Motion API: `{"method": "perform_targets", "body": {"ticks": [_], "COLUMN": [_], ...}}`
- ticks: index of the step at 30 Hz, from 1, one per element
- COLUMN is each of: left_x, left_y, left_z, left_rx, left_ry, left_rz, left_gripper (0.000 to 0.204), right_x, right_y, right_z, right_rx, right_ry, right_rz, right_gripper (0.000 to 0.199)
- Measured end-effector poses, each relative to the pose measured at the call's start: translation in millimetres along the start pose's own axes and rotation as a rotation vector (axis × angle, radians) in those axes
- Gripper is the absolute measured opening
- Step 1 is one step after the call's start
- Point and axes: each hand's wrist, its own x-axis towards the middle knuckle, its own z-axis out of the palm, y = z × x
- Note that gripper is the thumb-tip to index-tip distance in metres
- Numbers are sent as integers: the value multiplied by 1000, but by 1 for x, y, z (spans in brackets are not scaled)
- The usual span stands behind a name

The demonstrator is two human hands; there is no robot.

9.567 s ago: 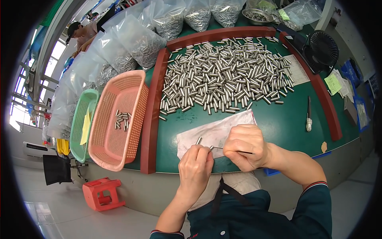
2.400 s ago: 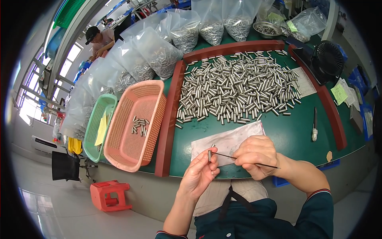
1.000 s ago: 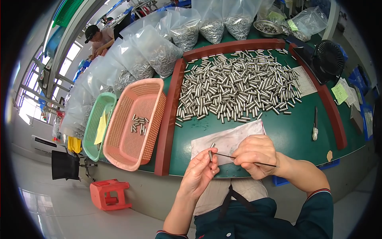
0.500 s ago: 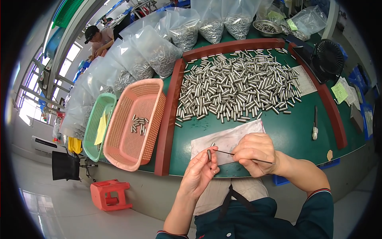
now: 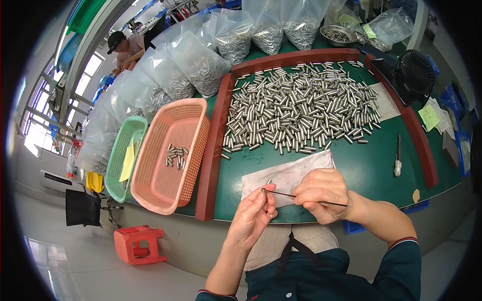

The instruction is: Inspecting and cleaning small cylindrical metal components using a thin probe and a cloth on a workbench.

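Left hand [image 5: 252, 216] is pinching a pin [image 5: 263, 190], right hand [image 5: 323, 195] a rod [image 5: 335, 204], a red bar [image 5: 213, 160] fencing off the pink basket [image 5: 176, 129].

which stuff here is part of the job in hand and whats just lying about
Seemingly in use: metal cylinder in the left hand; thin dark rod in the right hand; heaped cylinders; pink basket holding more.

Probably just lying about: black fan; red stool; black chair.

Green tabletop [image 5: 366, 165] here, and what a heap of metal cylinders [image 5: 301, 105] on it! Red bars [image 5: 213, 165] left, right and behind the heap; stained cloth [image 5: 286, 173] in front, white-ended tool [image 5: 398, 166] front-right, pink basket [image 5: 196, 158] left, filled bags [image 5: 201, 65] behind-left.
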Motion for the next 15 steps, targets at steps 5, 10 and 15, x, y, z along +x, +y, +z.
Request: {"method": "perform_targets", "body": {"ticks": [5, 10, 15], "left_x": [1, 1, 1], "left_y": [-1, -1, -2], "left_z": [-3, -1, -2], "left_rx": [-11, -12, 2], "left_ry": [-41, -21, -32], "left_rz": [20, 17, 25], "left_gripper": [29, 27, 29], "right_x": [0, -1, 0], "right_y": [0, 0, 0], "right_z": [0, 0, 1], "right_rx": [-2, -10, 3], "right_ry": [-3, -15, -11], "right_rz": [-2, 9, 5], "right_gripper": [6, 6, 6]}}
